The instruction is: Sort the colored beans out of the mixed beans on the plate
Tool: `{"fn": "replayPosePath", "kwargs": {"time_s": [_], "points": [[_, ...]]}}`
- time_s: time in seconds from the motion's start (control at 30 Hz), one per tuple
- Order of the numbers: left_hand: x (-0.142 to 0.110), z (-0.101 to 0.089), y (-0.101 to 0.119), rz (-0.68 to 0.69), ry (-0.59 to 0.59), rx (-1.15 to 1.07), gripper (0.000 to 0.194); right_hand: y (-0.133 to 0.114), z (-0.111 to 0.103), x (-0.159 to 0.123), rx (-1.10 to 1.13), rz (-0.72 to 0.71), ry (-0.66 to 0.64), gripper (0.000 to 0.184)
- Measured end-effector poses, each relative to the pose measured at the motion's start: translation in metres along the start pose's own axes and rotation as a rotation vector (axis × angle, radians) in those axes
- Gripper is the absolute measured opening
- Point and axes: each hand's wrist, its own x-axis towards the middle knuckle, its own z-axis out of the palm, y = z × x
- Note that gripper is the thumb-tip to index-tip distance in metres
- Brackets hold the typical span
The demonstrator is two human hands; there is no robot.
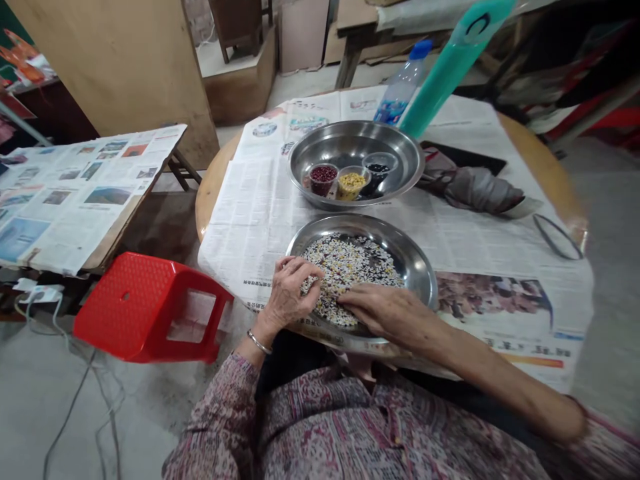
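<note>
A steel basin point(425, 267) sits at the table's near edge, its bottom covered with small white pieces mixed with yellow and dark ones, probably grains and beans point(345, 263). My left hand point(293, 287) rests over the basin's left rim, fingers bent inward, with a gap between thumb and forefinger. Inside the basin, my right hand point(385, 310) reaches in from the right. Its fingers are close together, tips down among the grains; what they pinch is hidden. Behind stands a second steel basin point(390, 143) holding clear cups of red beans point(323, 179), yellow kernels point(352, 181) and black beans point(379, 168).
Newspaper point(245, 220) covers the round table. Beyond the far basin stand a blue-capped bottle point(400, 83) and a tall turquoise object point(450, 70). A folded grey umbrella-like bundle point(475, 189) lies right. A red stool point(135, 307) and another newspaper-covered table point(75, 193) are left.
</note>
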Motion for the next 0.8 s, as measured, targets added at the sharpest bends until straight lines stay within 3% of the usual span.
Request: {"fn": "replayPosePath", "kwargs": {"time_s": [0.23, 0.33, 0.43, 0.53, 0.67, 0.8], "points": [[-0.002, 0.002, -0.002, -0.047, 0.006, -0.041, 0.016, 0.020, -0.007, 0.045, -0.201, 0.087, 0.288, 0.029], [-0.003, 0.002, -0.002, -0.031, 0.043, -0.053, 0.020, 0.010, -0.004, 0.055, -0.160, -0.048, 0.208, 0.035], [-0.003, 0.004, -0.004, -0.014, 0.104, -0.070, 0.020, -0.005, 0.005, 0.054, -0.043, -0.240, 0.056, 0.026], [-0.003, 0.006, -0.005, 0.006, 0.135, -0.077, 0.018, -0.008, 0.009, 0.047, -0.030, -0.292, 0.010, 0.022], [-0.003, 0.006, -0.006, 0.032, 0.133, -0.057, 0.018, 0.012, -0.001, 0.037, -0.155, -0.227, 0.093, 0.017], [-0.003, 0.005, -0.005, 0.028, 0.127, -0.053, 0.015, 0.037, -0.017, 0.036, -0.163, 0.014, 0.264, 0.021]]}}
